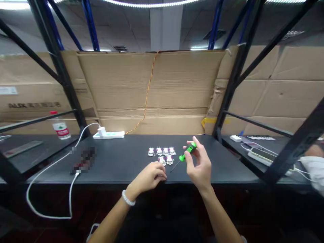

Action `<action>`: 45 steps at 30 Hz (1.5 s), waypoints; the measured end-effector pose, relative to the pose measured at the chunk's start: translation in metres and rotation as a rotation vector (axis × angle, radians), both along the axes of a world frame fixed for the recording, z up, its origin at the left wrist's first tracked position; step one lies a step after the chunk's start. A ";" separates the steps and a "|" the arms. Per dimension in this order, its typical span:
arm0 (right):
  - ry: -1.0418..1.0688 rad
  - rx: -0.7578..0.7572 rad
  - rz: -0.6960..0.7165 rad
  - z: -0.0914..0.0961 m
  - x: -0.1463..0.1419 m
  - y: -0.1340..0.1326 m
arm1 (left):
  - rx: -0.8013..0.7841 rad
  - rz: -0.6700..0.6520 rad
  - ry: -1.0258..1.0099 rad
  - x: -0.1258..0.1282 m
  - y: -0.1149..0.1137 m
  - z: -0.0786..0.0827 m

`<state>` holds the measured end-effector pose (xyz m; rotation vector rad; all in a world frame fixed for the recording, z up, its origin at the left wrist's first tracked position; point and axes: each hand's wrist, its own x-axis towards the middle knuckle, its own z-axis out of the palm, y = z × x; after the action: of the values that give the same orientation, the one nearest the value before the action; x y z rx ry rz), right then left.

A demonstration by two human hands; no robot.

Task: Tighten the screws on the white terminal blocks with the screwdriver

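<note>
My right hand (199, 165) is closed round the green handle of a screwdriver (188, 152), whose thin dark shaft slants down to the left toward the desk. My left hand (153, 173) rests low near the desk's front edge with its fingers curled together. Whatever those fingers hold, if anything, is hidden. Just beyond it, several small white parts with magenta bits (165, 151) lie in two short rows on the black desk (121, 162). The front row sits close to my left fingertips, and the screwdriver's tip points to the right of them.
A white power strip (111, 135) with a plugged-in charger stands at the back left. Its white cable (48, 165) loops over the front edge to a blurred object (84, 160). Dark metal posts (230, 84) flank the desk; cardboard (177, 91) closes the back. A person's sleeve (312, 170) shows far right.
</note>
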<state>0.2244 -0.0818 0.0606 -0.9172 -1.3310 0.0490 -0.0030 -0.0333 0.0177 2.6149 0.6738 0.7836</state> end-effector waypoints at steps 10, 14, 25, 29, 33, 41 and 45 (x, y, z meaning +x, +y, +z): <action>-0.009 -0.002 -0.002 -0.002 -0.001 0.000 | -0.020 0.007 0.035 -0.011 0.013 -0.006; -0.010 -0.002 -0.001 -0.001 -0.001 0.000 | -0.027 0.041 0.041 -0.012 0.013 -0.004; -0.030 0.000 -0.007 0.000 -0.001 0.000 | 0.012 0.112 0.065 -0.006 0.007 -0.005; -0.034 -0.003 -0.012 -0.001 -0.001 0.001 | 0.025 0.135 0.064 -0.005 0.006 -0.004; -0.038 -0.007 -0.006 -0.002 0.000 0.001 | 0.060 0.165 0.104 -0.005 0.007 -0.005; -0.047 -0.003 -0.002 -0.001 0.000 0.001 | 0.192 0.174 0.200 -0.007 0.009 -0.007; -0.052 -0.008 0.002 0.000 -0.001 0.000 | 0.145 0.185 0.157 -0.007 0.007 -0.004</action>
<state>0.2239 -0.0821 0.0609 -0.9299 -1.3804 0.0323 -0.0095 -0.0260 0.0134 2.7976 0.9468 0.7073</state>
